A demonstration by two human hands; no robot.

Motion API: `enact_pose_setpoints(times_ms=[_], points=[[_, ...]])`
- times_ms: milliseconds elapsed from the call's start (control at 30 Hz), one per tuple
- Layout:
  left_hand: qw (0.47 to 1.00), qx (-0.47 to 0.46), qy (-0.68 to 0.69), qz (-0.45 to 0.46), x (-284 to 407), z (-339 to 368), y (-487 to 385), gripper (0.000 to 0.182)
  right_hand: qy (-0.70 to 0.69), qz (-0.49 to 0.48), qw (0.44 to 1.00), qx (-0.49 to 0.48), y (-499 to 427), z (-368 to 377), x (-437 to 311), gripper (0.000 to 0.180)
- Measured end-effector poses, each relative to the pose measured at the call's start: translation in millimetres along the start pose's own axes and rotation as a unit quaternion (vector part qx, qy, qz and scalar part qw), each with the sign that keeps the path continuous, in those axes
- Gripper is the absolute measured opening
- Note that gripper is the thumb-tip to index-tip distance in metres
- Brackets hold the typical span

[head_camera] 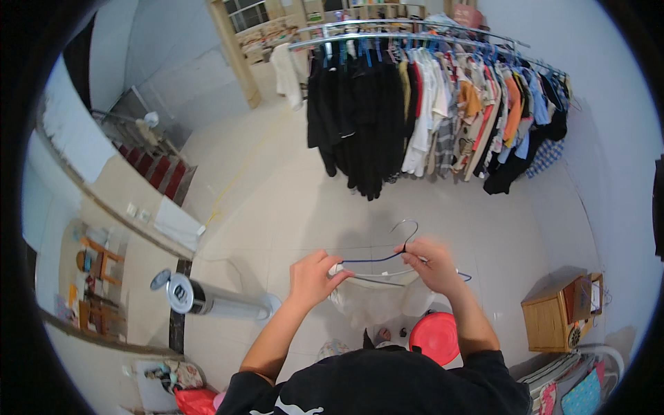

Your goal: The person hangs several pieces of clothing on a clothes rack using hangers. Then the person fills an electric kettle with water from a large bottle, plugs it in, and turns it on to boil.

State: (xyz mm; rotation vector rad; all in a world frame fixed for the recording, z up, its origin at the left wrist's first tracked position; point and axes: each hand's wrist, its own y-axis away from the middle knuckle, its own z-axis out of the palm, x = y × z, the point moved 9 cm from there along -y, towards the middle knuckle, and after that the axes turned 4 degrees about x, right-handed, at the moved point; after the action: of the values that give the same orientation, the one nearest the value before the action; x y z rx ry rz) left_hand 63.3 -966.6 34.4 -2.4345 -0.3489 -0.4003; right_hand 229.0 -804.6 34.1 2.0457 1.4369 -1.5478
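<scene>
My right hand grips a dark blue hanger at the base of its metal hook, which points up. At the hanger's left part, my left hand pinches the edge of a white garment between thumb and fingers. The garment hangs below both hands, with its light upper edge stretched between them. One hanger end sticks out beyond my right wrist. What the garment is, I cannot tell.
Ahead stands a metal clothes rack full of hanging clothes. A red round stool or lid is near my feet. At the left is a tall cylindrical container; at the right, a wooden cabinet.
</scene>
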Motion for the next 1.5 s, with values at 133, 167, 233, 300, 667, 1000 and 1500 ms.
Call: enact_pose_setpoints(times_ms=[133,167,233,300,667,1000,1500], points=[[0.998,0.055,-0.013,-0.016,-31,33,-37,0.018,-0.039,0.036,0.997,0.057,-15,-26,43,0.020],[0.996,0.081,-0.013,-0.026,-43,35,-49,0.018,0.005,0.041,0.998,0.054,-21,-31,55,0.020],[0.994,0.098,-0.006,-0.050,-74,39,-74,0.019,0.098,0.060,0.992,0.044,-27,-46,81,0.022],[0.992,0.112,0.007,-0.056,-102,43,-100,0.019,0.069,0.207,0.973,-0.081,-35,-48,119,0.023],[0.957,0.127,0.260,-0.023,-157,154,-274,0.013,-0.211,0.159,0.963,-0.058,-120,-85,119,0.024],[0.939,0.017,0.313,0.139,-26,275,-405,0.014,-0.387,0.354,0.846,0.098,-78,-154,215,0.035],[0.991,0.031,0.057,-0.118,-59,483,-704,0.046,-0.353,0.185,0.917,0.032,-192,-342,281,0.033]])
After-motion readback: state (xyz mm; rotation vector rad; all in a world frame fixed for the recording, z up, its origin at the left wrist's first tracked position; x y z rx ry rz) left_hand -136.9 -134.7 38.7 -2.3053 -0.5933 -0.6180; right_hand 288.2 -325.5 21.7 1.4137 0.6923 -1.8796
